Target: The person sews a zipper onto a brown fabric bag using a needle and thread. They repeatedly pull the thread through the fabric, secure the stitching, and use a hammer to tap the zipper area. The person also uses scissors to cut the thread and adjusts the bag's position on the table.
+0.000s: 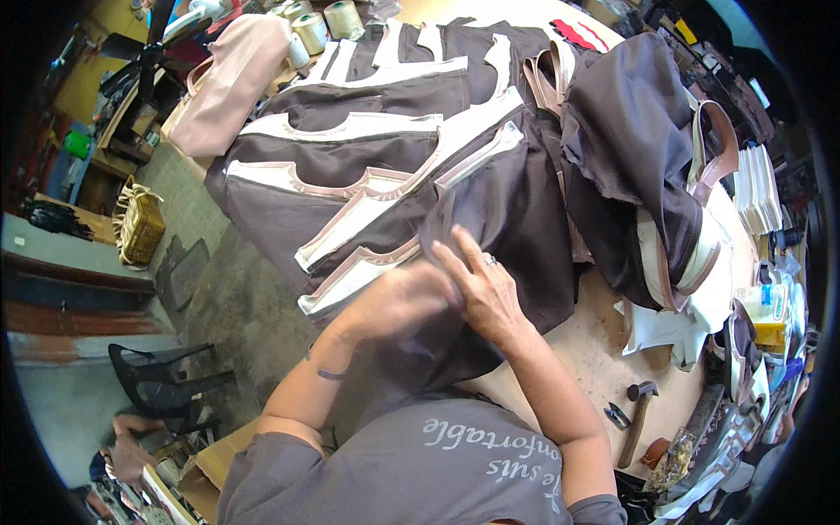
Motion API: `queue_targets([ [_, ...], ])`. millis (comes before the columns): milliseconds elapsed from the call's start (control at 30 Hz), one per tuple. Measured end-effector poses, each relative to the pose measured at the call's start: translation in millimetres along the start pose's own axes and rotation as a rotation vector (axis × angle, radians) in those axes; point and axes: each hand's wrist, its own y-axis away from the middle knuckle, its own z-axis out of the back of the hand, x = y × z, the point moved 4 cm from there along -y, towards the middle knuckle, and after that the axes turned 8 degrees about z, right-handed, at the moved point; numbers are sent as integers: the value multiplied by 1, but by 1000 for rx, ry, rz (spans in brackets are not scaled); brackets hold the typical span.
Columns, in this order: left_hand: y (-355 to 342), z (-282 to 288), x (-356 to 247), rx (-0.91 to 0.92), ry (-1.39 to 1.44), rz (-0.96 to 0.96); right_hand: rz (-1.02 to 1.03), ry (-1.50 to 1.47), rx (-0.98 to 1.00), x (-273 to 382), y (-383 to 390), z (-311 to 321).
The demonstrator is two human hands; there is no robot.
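My left hand [407, 299] is smeared by motion over a dark brown fabric piece [516, 219] near the table's front edge, so its fingers cannot be made out. Close beside it, my right hand [486, 293] has its fingers stretched out and apart, with a ring on one of them. It is over the same cloth, and I cannot tell whether it presses on it. A white band with a pinkish edge [363, 278] trims the cloth just beyond my left hand. Several similar dark pieces with white, pink-edged bands [350, 127] overlap farther back.
A dark fabric bag [634, 149] with pinkish handles lies at the right. Nearer me on the table [560, 367] are a hammer [637, 424] and small snips [618, 415]. A pink bag [234, 83] and thread spools [311, 33] stand back left. A black chair [166, 389] is left.
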Motion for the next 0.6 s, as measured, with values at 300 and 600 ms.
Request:
queue_targets([
  [300, -37, 59, 34, -639, -940, 48, -240, -346, -322, -34, 71, 35],
  [600, -80, 53, 31, -460, -1059, -41, -283, -489, -338, -28, 75, 35],
])
